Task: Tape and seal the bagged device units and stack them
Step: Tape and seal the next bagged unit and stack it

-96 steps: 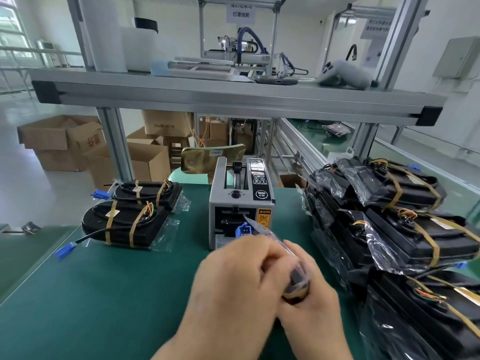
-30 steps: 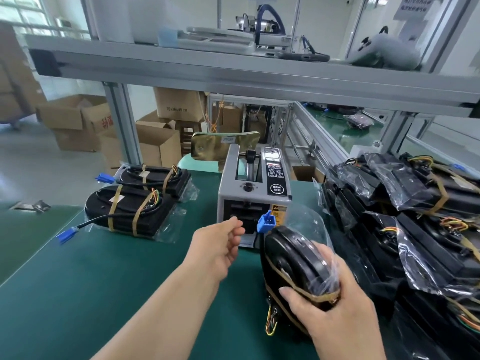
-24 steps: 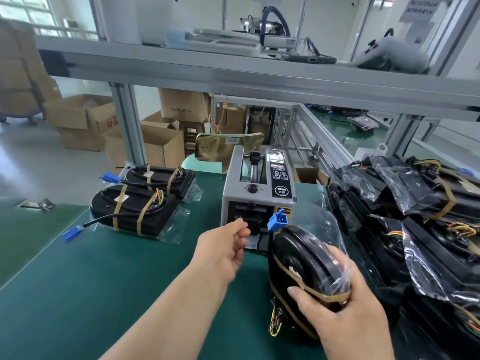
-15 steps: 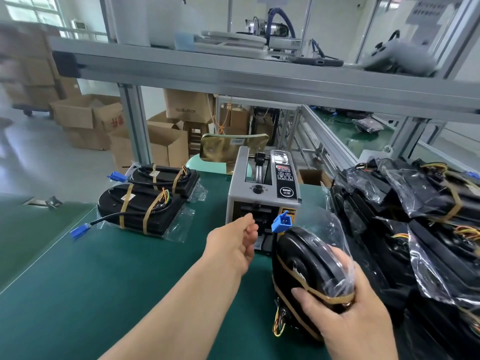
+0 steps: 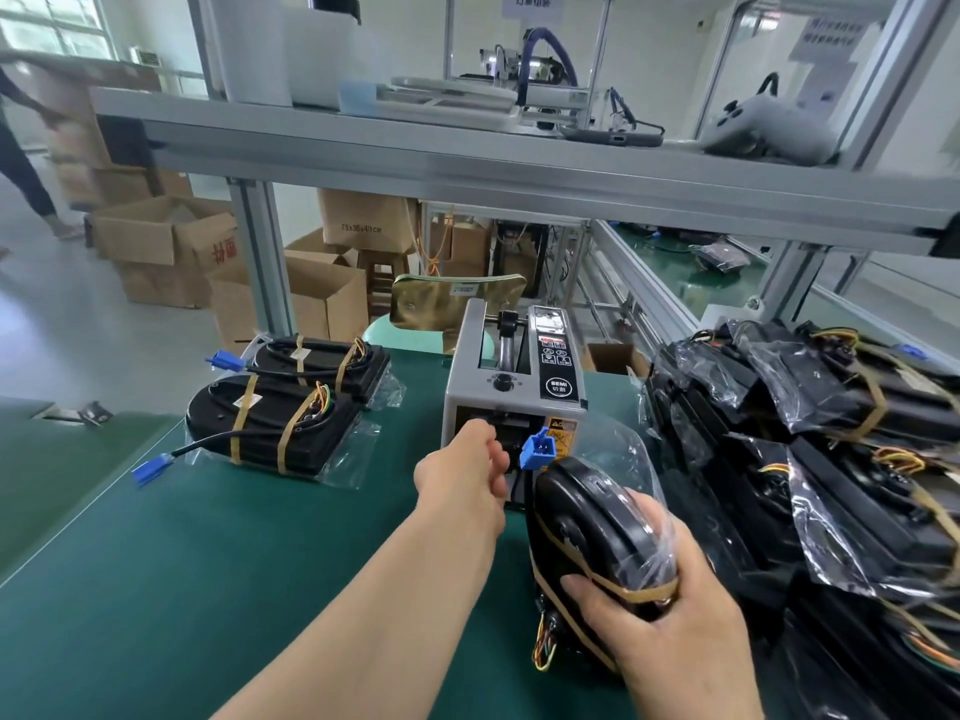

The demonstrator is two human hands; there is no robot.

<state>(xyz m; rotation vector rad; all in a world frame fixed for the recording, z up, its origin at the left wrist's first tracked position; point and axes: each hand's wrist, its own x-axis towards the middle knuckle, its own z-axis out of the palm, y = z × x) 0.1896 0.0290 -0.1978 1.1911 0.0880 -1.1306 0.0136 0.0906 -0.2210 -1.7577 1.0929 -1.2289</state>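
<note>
Near the front right edge of the desk [image 5: 208, 589], the right hand [image 5: 670, 610] is still gripping the bagged device unit [image 5: 587, 527] on end, fingers curled round it. Just beyond, the left hand [image 5: 462, 475] is arriving at the mouth of the tape dispenser [image 5: 511, 376]; whether its hidden fingertips are pinching tape I cannot tell. Sealing is likely coming next.

Tape dispenser [image 5: 511, 392]: the round black badge [image 5: 558, 387] on its top panel reads "SEMI" above "切割". Cardboard box [image 5: 363, 220], behind and to the left of the dispenser: "75x36x40 CM". Hanging sign [image 5: 532, 2], high above the dispenser: four Chinese characters (too blurred to read reliably).
</note>
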